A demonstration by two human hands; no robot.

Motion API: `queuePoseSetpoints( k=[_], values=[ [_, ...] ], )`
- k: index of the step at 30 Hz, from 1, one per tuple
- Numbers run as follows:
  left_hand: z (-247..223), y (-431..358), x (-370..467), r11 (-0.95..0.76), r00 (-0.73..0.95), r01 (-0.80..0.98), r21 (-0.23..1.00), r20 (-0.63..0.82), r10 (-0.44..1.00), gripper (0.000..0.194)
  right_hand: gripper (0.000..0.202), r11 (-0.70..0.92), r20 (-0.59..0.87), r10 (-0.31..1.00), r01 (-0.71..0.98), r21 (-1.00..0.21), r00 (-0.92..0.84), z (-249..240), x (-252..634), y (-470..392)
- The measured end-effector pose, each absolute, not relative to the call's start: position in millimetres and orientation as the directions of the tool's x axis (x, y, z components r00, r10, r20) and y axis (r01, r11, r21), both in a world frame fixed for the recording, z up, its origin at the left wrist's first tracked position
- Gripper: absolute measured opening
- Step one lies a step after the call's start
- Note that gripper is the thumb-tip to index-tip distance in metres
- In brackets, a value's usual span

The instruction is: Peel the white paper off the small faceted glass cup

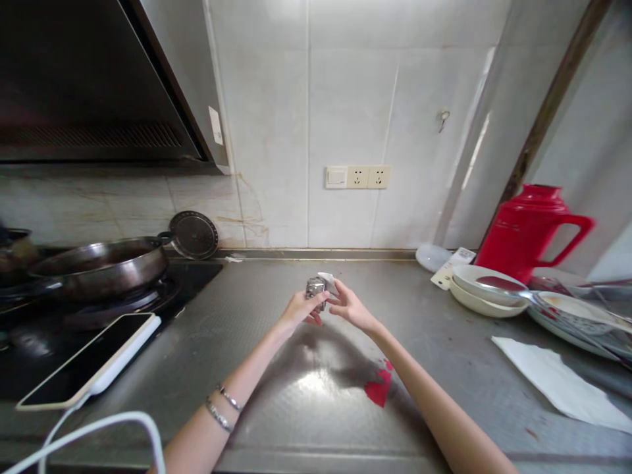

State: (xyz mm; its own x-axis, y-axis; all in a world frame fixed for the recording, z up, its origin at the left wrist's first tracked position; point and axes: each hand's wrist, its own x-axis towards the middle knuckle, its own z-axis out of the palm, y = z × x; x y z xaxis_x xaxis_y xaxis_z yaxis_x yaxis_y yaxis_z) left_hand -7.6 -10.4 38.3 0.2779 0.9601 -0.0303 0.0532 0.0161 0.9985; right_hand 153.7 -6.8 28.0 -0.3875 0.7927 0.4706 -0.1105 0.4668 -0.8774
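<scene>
Above the middle of the steel counter (266, 276), my left hand (299, 311) is closed around a small shiny silver-grey object (315, 287). Its exact kind is too small to make out. My right hand (353, 308) meets it from the other side, fingertips pinching a whitish scrap, like paper or foil (326, 282), at the object's right edge. Whether the scrap is joined to the object I cannot tell. Nearer to me, beside my right forearm, torn red pieces (378, 388) lie on the counter.
At left, a steel pan (106, 264) sits on the black stove, and a phone (89, 362) with a white cable (118, 418) lies at its edge. To the right stand a red thermos jug (518, 230), stacked bowls (486, 299), plates with utensils, and a white paper towel (557, 385).
</scene>
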Motion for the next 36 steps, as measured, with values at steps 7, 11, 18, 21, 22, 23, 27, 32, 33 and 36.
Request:
queuePoseSetpoints(
  k=[7,11,18,21,22,23,27,32,33,36],
  values=[
    [29.0,-8.1,-7.3,0.025,0.347,0.137,0.990,-0.071,0.935,0.063,0.071,0.554,0.507,0.795,0.056,-0.831,-0.334,18.7,143.8,-10.3],
    [26.4,-1.8,-16.3,0.057,0.464,0.014,0.998,-0.057,0.884,0.089,0.064,0.501,0.461,0.832,0.062,-0.863,-0.309,21.4,151.0,-4.4],
    [15.6,12.2,-25.2,-0.324,0.395,0.025,0.946,0.289,0.872,0.139,0.057,0.401,0.391,0.872,-0.028,-0.916,-0.295,36.4,149.6,-11.3],
    [13.5,9.6,-22.1,-0.434,0.466,0.030,0.900,0.372,0.803,0.138,0.056,0.368,0.364,0.885,-0.041,-0.929,-0.292,37.3,145.3,-14.0],
    [12.8,8.2,-20.7,-0.469,0.478,0.052,0.882,0.390,0.787,0.137,0.056,0.357,0.354,0.889,-0.045,-0.933,-0.292,36.8,144.3,-14.2],
    [12.0,6.8,-19.3,-0.498,0.482,0.080,0.864,0.404,0.777,0.134,0.056,0.350,0.347,0.891,-0.044,-0.936,-0.292,36.0,143.6,-14.1],
    [7.3,3.6,-14.0,-0.543,0.413,0.190,0.818,0.435,0.800,0.116,0.057,0.345,0.332,0.900,-0.005,-0.939,-0.283,32.2,142.6,-13.0],
    [5.9,0.7,-12.1,-0.565,0.350,0.342,0.751,0.456,0.818,0.096,0.058,0.363,0.339,0.889,0.021,-0.932,-0.309,29.4,143.1,-13.6],
    [6.0,-0.1,-11.8,-0.561,0.333,0.365,0.743,0.459,0.824,0.096,0.055,0.360,0.336,0.889,0.021,-0.933,-0.312,29.3,143.7,-13.3],
    [4.8,-2.7,-10.1,-0.560,0.299,0.404,0.723,0.475,0.828,0.099,0.043,0.320,0.301,0.920,0.039,-0.946,-0.252,28.3,147.3,-9.0]
  ],
)
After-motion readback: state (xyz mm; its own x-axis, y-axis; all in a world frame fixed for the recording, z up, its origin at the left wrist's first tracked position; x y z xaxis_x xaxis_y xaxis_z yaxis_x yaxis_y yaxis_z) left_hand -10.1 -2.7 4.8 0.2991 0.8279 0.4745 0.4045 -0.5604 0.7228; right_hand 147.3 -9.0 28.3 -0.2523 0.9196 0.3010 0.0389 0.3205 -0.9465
